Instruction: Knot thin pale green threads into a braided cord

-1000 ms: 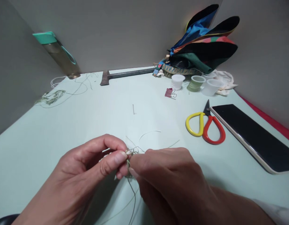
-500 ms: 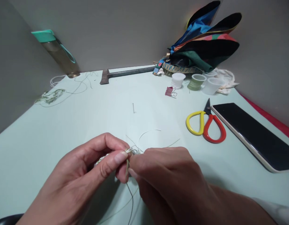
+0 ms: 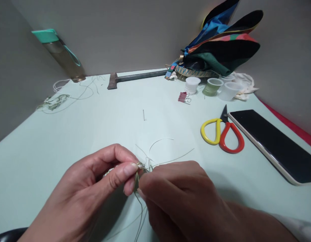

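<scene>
Between the thumb and fingers of my left hand is pinched a small knotted cord piece in white and green; part of it shows behind the thumb. My right hand is closed just to the right, its fingertips pinching a thin green cord that comes off the piece. Loose cord ends fan out above the hands, and others hang below toward the near edge. The right fingertips are partly hidden by the hand itself.
Scissors and a phone lie at right. Behind are thread spools, a binder clip, a colourful fabric pouch and a hammer-like tool. At left stand a bottle and tangled cords. A pin is mid-table.
My right hand has moved slightly down and left, and the green cord below the left thumb now spreads into a narrow loop. The left hand keeps its pinch. The view has shifted slightly.
</scene>
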`<state>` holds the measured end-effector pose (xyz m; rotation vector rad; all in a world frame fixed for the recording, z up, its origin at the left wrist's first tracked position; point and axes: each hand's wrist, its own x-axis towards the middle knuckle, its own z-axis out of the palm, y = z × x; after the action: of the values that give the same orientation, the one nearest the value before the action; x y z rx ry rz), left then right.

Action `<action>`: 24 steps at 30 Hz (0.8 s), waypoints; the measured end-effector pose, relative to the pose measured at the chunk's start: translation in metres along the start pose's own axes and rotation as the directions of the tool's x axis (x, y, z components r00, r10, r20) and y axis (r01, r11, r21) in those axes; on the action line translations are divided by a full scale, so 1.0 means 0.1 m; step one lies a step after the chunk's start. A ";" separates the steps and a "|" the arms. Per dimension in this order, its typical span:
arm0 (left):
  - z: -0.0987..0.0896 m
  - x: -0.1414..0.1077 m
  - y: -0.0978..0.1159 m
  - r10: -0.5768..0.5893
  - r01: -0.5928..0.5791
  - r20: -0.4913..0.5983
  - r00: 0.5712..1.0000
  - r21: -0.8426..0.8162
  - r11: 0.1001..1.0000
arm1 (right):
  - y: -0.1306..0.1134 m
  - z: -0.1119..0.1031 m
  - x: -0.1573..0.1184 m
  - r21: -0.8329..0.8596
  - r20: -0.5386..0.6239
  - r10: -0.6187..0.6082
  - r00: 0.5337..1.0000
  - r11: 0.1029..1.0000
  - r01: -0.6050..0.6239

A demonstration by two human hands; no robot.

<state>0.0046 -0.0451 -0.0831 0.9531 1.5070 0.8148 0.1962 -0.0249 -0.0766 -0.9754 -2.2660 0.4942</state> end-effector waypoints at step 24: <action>-0.04 0.06 -0.03 0.156 -0.157 0.018 0.988 0.084 0.984 | 0.21 0.09 -0.16 0.204 -0.165 -0.048 0.985 0.976 0.081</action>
<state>-0.0004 -0.0410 -0.0877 1.1492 1.4799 0.8615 0.2100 -0.0245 -0.1007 -0.8030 -2.0487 0.5922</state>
